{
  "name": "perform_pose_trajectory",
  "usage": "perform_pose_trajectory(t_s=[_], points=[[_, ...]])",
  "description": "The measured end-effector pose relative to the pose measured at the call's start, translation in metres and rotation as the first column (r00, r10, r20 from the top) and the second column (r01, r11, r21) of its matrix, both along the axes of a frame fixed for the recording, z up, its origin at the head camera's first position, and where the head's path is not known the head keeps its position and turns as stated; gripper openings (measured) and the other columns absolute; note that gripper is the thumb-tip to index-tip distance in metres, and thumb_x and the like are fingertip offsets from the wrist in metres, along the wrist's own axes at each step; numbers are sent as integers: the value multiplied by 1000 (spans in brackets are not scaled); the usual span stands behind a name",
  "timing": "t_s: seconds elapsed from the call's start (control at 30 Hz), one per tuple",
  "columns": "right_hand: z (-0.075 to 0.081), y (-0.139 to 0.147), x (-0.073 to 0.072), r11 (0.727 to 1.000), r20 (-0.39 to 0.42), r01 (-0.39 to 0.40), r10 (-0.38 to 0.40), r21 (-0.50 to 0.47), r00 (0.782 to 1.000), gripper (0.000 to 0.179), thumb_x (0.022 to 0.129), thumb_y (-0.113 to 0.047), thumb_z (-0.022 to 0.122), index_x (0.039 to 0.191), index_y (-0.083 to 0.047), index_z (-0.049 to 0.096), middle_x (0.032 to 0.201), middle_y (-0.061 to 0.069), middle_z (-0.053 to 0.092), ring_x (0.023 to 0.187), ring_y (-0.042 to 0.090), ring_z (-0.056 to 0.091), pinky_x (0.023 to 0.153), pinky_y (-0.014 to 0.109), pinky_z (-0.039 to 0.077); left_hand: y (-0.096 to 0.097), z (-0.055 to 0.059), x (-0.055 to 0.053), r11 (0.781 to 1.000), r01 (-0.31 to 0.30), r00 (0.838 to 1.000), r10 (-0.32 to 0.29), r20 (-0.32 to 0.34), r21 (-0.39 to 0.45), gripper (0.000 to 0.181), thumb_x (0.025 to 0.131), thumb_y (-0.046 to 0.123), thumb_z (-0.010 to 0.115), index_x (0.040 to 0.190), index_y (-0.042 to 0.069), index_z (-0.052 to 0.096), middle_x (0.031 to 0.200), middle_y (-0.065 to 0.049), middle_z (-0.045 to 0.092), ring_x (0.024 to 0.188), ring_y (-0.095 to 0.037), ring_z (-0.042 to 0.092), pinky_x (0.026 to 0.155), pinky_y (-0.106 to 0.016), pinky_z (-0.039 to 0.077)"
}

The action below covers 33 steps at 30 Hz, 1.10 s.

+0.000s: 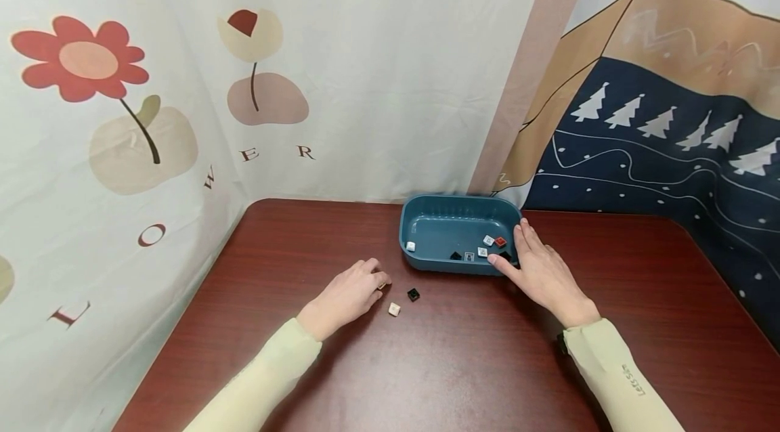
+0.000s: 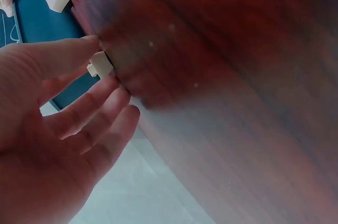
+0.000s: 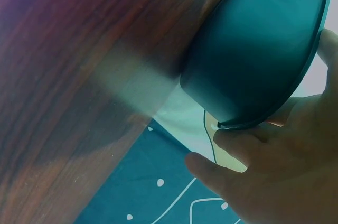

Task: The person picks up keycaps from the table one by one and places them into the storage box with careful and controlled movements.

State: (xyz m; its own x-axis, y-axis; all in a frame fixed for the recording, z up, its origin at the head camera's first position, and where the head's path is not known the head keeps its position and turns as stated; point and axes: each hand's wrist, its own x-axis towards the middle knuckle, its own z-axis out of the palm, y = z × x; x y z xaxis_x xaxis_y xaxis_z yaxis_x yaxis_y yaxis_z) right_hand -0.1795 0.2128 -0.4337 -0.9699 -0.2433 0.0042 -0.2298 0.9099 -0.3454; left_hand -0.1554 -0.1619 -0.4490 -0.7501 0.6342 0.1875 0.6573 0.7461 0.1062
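Note:
Just left of two loose keycaps on the table, my left hand (image 1: 349,296) pinches a cream keycap (image 2: 101,64) between thumb and forefinger, its other fingers loosely bent. A second cream keycap (image 1: 394,309) and a black keycap (image 1: 414,294) lie close to its right. My right hand (image 1: 544,276) rests on the right front corner of a blue plastic tray (image 1: 451,268), fingers extended along the right rim and thumb reaching over the front rim. In the right wrist view its fingers (image 3: 211,171) spread beside the tray's outer wall (image 3: 237,60).
Inside the tray lie several keycaps, among them a red one (image 1: 500,242), a white one (image 1: 411,246) at the left and a black one (image 1: 456,256). The reddish-brown table (image 1: 426,378) ends at a printed curtain (image 1: 378,80) behind the tray.

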Motion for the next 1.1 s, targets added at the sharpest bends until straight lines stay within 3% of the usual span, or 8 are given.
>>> perform_pose_trajectory(t_s=[0.37, 1.1], points=[[1, 0, 1, 1000, 12, 2, -2, 1, 1000, 109, 98, -76, 41, 159, 13, 20, 168, 31, 11, 153, 49, 18, 116, 68, 23, -3, 0, 0, 995, 60, 998, -59, -14, 82, 16, 89, -8, 74, 97, 4, 77, 89, -6, 60, 78, -26, 62, 74, -34, 56], [0, 0, 0, 1000, 9, 0, 0, 1, 1000, 109, 99, -75, 42, 159, 13, 21, 168, 31, 11, 153, 50, 19, 116, 68, 24, 4, 22, 1, 956, 62, 995, -38, -89, 288, 17, 88, -7, 77, 97, 7, 74, 95, -2, 58, 85, -17, 58, 76, -29, 53]])
